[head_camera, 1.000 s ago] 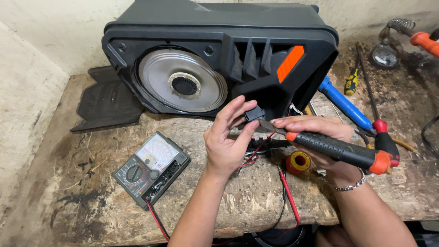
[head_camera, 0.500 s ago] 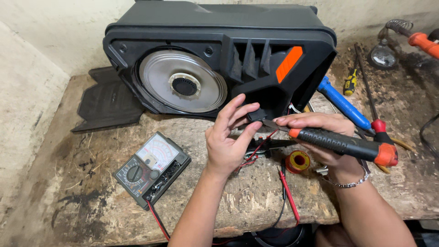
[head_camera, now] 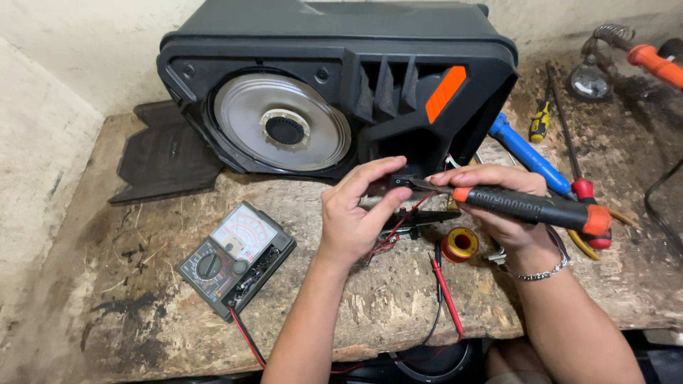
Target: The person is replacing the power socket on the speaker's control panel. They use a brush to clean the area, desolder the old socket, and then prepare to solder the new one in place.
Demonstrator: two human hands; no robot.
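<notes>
— What's the left hand (head_camera: 356, 220) doing there?

— Pinching a small black switch-like part (head_camera: 400, 181) between thumb and fingertips, just in front of the big black plastic speaker cabinet (head_camera: 341, 85) with the silver cone. Thin red wires (head_camera: 398, 227) trail down from it to the rough wooden worktop (head_camera: 142, 313).

— And the right hand (head_camera: 505, 206)?

— Wrapped round a black-handled soldering iron with orange ends (head_camera: 533, 206), its metal tip touching that part. The small spool of solder (head_camera: 459, 244) lies on the worktop just below the wrist.

— How would you do it well?

— I'd say keep the part dead steady, fingertips well clear of the hot tip, and rest the right wrist on the worktop so the tip stays on one terminal. Watch that the red wires don't brush the barrel.

— The meter?

— The black analogue multimeter (head_camera: 235, 257) lies to the left, well apart, its red probe (head_camera: 447, 293) near the spool.
</notes>
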